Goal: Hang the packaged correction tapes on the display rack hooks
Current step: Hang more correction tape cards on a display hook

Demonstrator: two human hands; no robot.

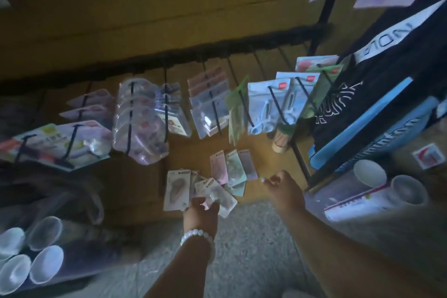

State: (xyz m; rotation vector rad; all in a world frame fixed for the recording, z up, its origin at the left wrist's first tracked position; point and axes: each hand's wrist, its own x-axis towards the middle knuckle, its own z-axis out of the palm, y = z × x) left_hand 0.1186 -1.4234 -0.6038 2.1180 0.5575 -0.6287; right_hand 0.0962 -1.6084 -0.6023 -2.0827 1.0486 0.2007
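Several packaged correction tapes (pixel 231 169) lie in a loose pile on a brown cardboard surface (pixel 261 152) below the rack. My left hand (pixel 202 213), with a white bead bracelet at the wrist, grips a few of the packs (pixel 215 195) at the near edge of the pile. My right hand (pixel 284 187) hovers just right of the pile with its fingers curled and nothing visible in them. Above, the black display rack bar (pixel 169 58) carries a row of hooks; most hold clear packaged goods (pixel 210 101). Some hooks at the right of the bar (pixel 260 65) look bare.
Stacks of clear-wrapped cups lie at the lower left (pixel 31 259) and at the right (pixel 377 181). A dark bag with blue trim (pixel 377 109) hangs at the right beside the rack's upright post (pixel 300 152). Grey floor (pixel 251 249) is underfoot.
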